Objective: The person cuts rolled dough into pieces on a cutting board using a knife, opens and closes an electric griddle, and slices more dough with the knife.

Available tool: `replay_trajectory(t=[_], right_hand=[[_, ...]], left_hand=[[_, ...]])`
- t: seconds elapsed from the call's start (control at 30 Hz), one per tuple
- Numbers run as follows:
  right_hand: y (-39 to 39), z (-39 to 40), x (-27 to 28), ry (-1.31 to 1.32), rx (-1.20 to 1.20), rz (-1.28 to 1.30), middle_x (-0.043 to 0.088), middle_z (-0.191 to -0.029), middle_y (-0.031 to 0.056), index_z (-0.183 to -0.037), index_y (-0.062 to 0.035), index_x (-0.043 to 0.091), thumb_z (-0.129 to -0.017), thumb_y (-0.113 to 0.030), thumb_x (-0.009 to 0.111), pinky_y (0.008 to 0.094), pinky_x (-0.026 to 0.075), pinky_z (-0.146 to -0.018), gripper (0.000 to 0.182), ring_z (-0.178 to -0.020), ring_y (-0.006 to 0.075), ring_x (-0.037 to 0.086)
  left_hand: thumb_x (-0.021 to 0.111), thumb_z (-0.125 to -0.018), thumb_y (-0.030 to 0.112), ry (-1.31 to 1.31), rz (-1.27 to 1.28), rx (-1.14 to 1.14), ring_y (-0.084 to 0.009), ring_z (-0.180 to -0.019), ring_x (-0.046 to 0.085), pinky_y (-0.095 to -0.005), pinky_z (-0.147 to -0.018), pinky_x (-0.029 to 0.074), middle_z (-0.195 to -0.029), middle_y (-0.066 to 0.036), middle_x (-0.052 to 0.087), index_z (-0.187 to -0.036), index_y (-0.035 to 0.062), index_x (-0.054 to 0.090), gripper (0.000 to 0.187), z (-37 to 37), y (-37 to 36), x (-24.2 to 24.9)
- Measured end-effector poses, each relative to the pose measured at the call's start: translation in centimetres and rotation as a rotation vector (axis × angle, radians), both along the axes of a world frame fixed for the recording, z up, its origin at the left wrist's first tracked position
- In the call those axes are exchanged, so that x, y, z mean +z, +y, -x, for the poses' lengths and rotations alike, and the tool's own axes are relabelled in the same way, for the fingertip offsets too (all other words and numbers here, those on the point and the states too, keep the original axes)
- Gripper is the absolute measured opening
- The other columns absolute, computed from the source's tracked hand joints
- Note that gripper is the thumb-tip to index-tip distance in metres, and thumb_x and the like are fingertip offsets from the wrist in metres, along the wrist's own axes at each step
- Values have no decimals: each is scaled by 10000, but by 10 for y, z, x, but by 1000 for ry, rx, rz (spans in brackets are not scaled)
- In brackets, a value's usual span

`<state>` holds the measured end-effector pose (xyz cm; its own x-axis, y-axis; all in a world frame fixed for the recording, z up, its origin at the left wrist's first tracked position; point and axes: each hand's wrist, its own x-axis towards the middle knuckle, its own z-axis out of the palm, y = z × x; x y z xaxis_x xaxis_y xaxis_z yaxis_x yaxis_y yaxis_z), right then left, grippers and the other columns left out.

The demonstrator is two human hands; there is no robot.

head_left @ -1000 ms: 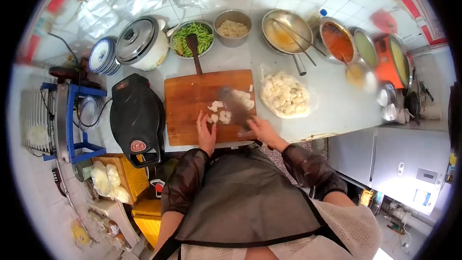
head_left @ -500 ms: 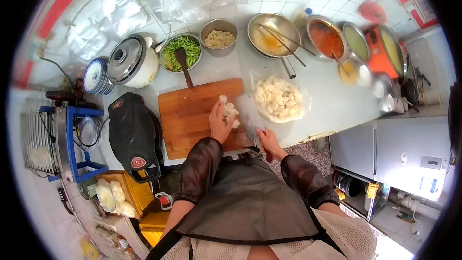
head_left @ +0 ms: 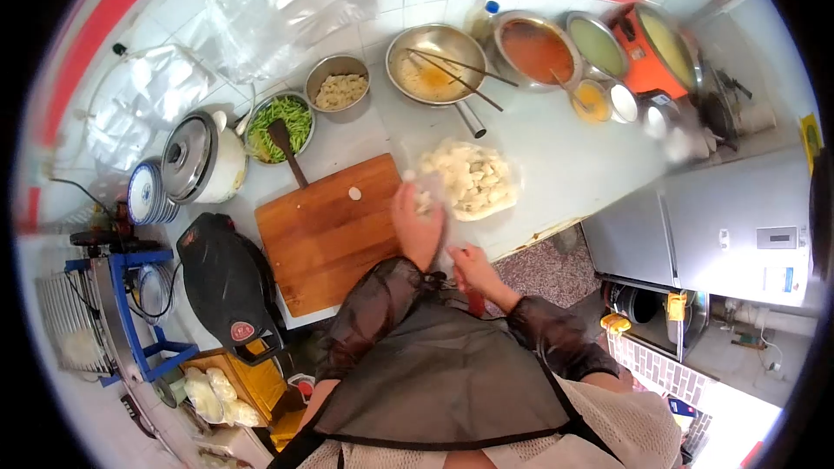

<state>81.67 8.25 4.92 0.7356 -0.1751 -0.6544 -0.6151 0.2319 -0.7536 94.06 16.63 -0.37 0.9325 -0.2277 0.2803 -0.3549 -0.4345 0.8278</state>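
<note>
One bag (head_left: 514, 182) of white chunks (head_left: 473, 178) sits off the board's (head_left: 326, 247) right edge, nearer our left hand (head_left: 419, 224), grip unclear; our right hand (head_left: 473, 269) holds the cleaver (head_left: 475, 302).

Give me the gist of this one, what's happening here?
Someone is working at a kitchen counter. The right hand grips a cleaver, while the left hand covers some white pieces at its partly hidden blade, by the right edge of the cutting board. One loose white piece lies on the board, and a plastic bag of similar pieces sits just beyond the blade.
</note>
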Motion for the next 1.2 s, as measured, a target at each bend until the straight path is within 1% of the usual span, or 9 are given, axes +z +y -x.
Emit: replay_trajectory(t=[0.27, 0.37, 0.57, 0.7, 0.8, 0.93, 1.03, 1.1, 1.2], right_hand=[[-116, -6, -14, 28, -259, 74, 503, -544, 53, -808, -39, 468, -940, -223, 500, 304, 406, -370, 229, -380, 159, 496], [-134, 4, -22, 18, -252, 398, 522, -563, 81, -850, -13, 481, -924, -234, 513, 333, 438, -408, 236, -417, 179, 539], [-153, 37, -35, -155, -96, 1030, 519, -574, 125, -888, 7, 464, -940, -236, 498, 359, 444, -425, 251, -419, 226, 548], [-140, 31, 18, 15, -173, 552, 548, -614, 189, -906, 7, 469, -939, -226, 511, 425, 457, -491, 239, -497, 345, 572], [-132, 33, 11, 4, -133, 588, 558, -637, 221, -908, 9, 470, -942, -222, 526, 440, 450, -504, 239, -532, 380, 568], [-119, 44, -16, -197, 69, 1026, 554, -611, 174, -944, 1, 474, -963, -243, 529, 383, 430, -450, 251, -475, 268, 575], [-111, 39, 9, -14, -26, 874, 567, -627, 175, -962, 5, 479, -964, -248, 531, 395, 447, -507, 258, -548, 267, 607], [-98, 33, 30, -53, -27, 763, 617, -705, 224, -1109, -61, 539, -953, -280, 523, 489, 483, -598, 269, -683, 437, 616], [-69, 4, 52, -128, 224, 700, 645, -799, 219, -1314, -165, 508, -949, -263, 540, 454, 503, -626, 380, -724, 374, 643]], left_hand=[[671, -761, 191, 134, -45, -192, -365, -1058, 510, -504, -915, 393, -1103, -158, 562, -1123, 51, 562, 404, -17, -140, -39], [617, -842, 309, -61, -535, -395, -334, -1196, 454, -526, -1008, 317, -1260, -160, 518, -1263, 95, 535, 479, -28, -148, -63], [603, -886, 348, -70, -418, -426, -409, -1345, 306, -529, -1105, 230, -1467, -219, 350, -1389, 40, 422, 618, -16, -137, -60], [576, -898, 150, -38, -140, -358, -397, -1323, 337, -475, -1086, 285, -1438, -216, 375, -1354, 27, 452, 488, -18, -103, -37], [540, -890, 60, -2, 40, -486, -371, -1303, 370, -438, -1072, 311, -1375, -196, 441, -1312, 27, 487, 426, -7, -114, 9], [574, -865, 70, 205, 69, -448, -365, -1249, 414, -444, -1054, 327, -1269, -166, 518, -1213, 19, 551, 353, -16, -135, -29], [653, -809, 97, -73, -107, -453, -351, -1242, 425, -461, -1064, 311, -1284, -144, 518, -1150, 63, 587, 349, -20, -112, -50], [656, -799, 96, 13, 34, -312, -360, -1243, 425, -450, -1073, 301, -1300, -147, 512, -1164, 68, 589, 373, -25, -74, -43], [626, -810, 78, -143, -340, 23, -365, -1194, 453, -468, -1014, 346, -1269, -162, 520, -1173, 58, 579, 366, -56, 16, -48]])
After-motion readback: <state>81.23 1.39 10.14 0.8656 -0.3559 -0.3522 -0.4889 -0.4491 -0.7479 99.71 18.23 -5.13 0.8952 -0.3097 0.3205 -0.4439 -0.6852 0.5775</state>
